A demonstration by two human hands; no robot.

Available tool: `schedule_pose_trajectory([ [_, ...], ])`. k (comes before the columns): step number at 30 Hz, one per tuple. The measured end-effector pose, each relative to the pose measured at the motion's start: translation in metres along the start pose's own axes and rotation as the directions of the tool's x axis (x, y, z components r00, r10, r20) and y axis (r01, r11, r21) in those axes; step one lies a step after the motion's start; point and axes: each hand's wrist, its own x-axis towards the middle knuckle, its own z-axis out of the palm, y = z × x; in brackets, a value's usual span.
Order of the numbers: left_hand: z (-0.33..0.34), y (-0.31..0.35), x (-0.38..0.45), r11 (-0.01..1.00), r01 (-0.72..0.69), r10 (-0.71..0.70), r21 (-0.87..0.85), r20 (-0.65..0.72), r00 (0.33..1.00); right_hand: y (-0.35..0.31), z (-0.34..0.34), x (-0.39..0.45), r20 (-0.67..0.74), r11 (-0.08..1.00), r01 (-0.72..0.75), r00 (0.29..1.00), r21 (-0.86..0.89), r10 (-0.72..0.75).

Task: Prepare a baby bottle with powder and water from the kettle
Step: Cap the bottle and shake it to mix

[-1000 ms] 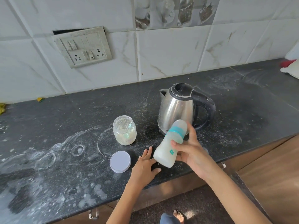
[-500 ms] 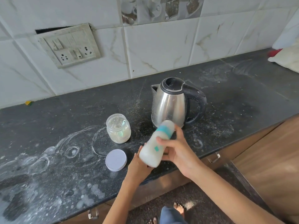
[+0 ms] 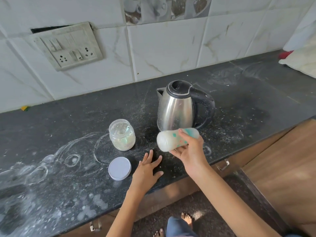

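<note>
Tipped sideways now, bottle (image 3: pixel 172 139) in right hand's (image 3: pixel 191 151) curled grip.

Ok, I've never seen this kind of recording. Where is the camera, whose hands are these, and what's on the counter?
The camera sits on the person's head, looking down at their own hands; there is no robot. The right hand grips a milky baby bottle, tipped nearly sideways above the dark counter. The left hand rests flat on the counter, fingers spread. Standing there are a steel kettle, an open jar holding some powder, and its white lid lying beside it.
</note>
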Motion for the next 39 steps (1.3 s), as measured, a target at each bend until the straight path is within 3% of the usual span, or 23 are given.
schedule_pose_trajectory([
  [1,0.001,0.001,-0.001,1.000,-0.019,0.019,0.014,0.021,1.000,0.004,-0.002,0.000,-0.008,1.000,-0.006,1.000,-0.022,0.006],
  [5,0.011,-0.015,-0.004,0.998,-0.043,0.042,0.042,0.031,0.999,0.007,-0.003,-0.024,0.276,0.934,-0.016,0.954,-0.357,0.121],
  [7,0.004,-0.003,-0.004,0.999,-0.028,0.027,0.017,0.065,0.998,-0.002,-0.004,-0.010,0.214,0.967,0.026,0.976,-0.254,0.030],
  [9,-0.001,0.002,-0.001,1.000,-0.014,0.014,-0.023,-0.004,1.000,-0.009,-0.002,0.000,0.060,0.995,0.032,0.998,-0.090,-0.026],
  [10,0.000,0.001,-0.001,1.000,-0.008,0.008,-0.017,0.006,1.000,-0.007,-0.003,0.001,0.037,0.995,0.024,0.999,-0.101,-0.021],
  [13,0.004,-0.003,-0.011,1.000,-0.018,0.018,0.001,-0.019,1.000,0.003,-0.005,-0.017,0.218,0.938,-0.015,0.971,-0.347,0.097],
  [15,0.003,-0.004,-0.008,0.998,-0.060,0.061,0.029,-0.022,0.998,-0.001,-0.006,-0.016,0.238,0.936,-0.006,0.967,-0.351,0.096],
  [18,0.001,-0.002,0.001,0.997,-0.050,0.049,0.056,0.018,0.999,-0.013,-0.005,0.001,0.012,0.993,0.044,0.999,-0.110,-0.043],
  [19,0.000,0.000,0.000,0.996,-0.072,0.070,0.054,0.022,0.997,-0.011,-0.007,0.003,-0.009,0.993,0.050,0.999,-0.110,-0.051],
  [23,0.005,-0.004,-0.005,0.998,-0.004,0.002,-0.065,-0.034,0.999,-0.002,-0.005,-0.018,0.243,0.902,0.012,0.965,-0.432,0.103],
  [25,0.002,0.001,-0.005,0.999,-0.033,0.033,0.037,-0.006,0.999,-0.011,-0.004,-0.006,0.211,0.920,0.056,0.977,-0.387,0.029],
  [28,0.001,-0.002,0.001,0.994,-0.077,0.076,0.072,0.016,0.997,-0.021,-0.001,0.009,0.011,0.982,0.082,0.997,-0.168,-0.081],
  [33,0.003,-0.001,-0.010,0.998,-0.038,0.036,-0.047,-0.047,0.998,-0.003,-0.004,-0.013,0.290,0.863,0.075,0.953,-0.500,0.086],
  [37,-0.003,0.002,-0.001,0.996,-0.047,0.045,0.070,0.027,0.999,-0.010,-0.003,0.005,0.062,0.984,0.071,0.996,-0.163,-0.062],
  [39,-0.001,0.006,-0.006,0.996,-0.026,0.021,0.084,0.067,0.998,0.003,-0.004,-0.001,0.118,0.959,0.054,0.993,-0.279,-0.022],
])
